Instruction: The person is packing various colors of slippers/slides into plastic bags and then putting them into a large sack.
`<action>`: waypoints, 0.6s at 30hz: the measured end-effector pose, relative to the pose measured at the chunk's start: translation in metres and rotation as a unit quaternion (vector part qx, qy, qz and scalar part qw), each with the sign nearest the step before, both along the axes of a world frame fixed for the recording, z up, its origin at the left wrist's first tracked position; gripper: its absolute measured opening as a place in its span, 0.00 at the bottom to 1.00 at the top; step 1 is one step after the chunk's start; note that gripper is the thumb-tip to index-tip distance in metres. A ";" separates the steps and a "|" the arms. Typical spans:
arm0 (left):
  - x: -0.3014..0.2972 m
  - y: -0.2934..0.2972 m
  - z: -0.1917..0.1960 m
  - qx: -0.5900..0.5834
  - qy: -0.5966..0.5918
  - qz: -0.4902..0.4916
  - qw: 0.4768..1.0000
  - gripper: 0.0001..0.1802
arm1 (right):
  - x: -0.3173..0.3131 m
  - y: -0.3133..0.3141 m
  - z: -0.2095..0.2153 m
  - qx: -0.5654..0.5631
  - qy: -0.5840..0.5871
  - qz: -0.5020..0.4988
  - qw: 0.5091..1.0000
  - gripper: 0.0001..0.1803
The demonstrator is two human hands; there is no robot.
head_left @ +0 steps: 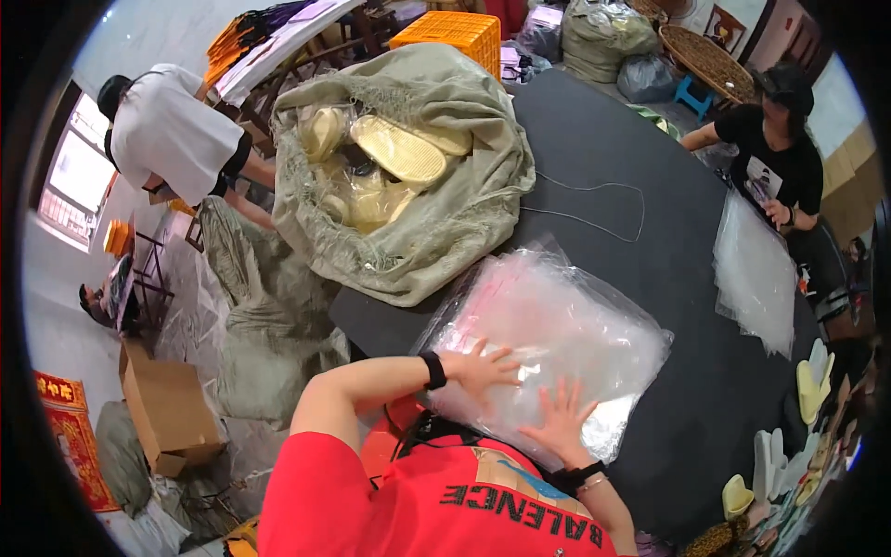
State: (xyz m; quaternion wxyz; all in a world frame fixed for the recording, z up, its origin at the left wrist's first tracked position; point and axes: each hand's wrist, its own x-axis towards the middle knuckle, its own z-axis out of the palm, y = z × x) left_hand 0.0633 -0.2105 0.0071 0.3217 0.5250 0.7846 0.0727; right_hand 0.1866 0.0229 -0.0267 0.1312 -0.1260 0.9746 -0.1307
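A dark round tabletop (650, 232) fills the middle of the view, with a big greenish sack (418, 223) lying open on its far left part, pale yellow insoles (399, 148) showing inside it. Nearer the person, at the tabletop's near edge, rests a thick stack of clear plastic bags (557, 334). Both hands lie on that stack with fingers spread flat, gripping nothing: the left hand (483, 367) on its near left edge, the right hand (561, 422) on its near edge.

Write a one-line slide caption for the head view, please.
Both hands, left hand and right hand, press flat on a stack of clear plastic bags.
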 end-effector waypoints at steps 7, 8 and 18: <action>-0.176 -0.093 0.036 0.322 0.162 0.546 0.756 0.24 | -0.001 -0.006 -0.020 0.003 0.015 -0.017 1.000 0.48; -0.195 -0.111 0.030 0.239 0.251 0.566 0.748 0.29 | 0.000 -0.005 -0.024 0.003 0.020 -0.016 1.000 0.47; -0.300 -0.115 -0.016 -0.070 0.424 0.551 0.716 0.42 | 0.010 0.003 -0.040 0.056 0.077 0.000 0.995 0.46</action>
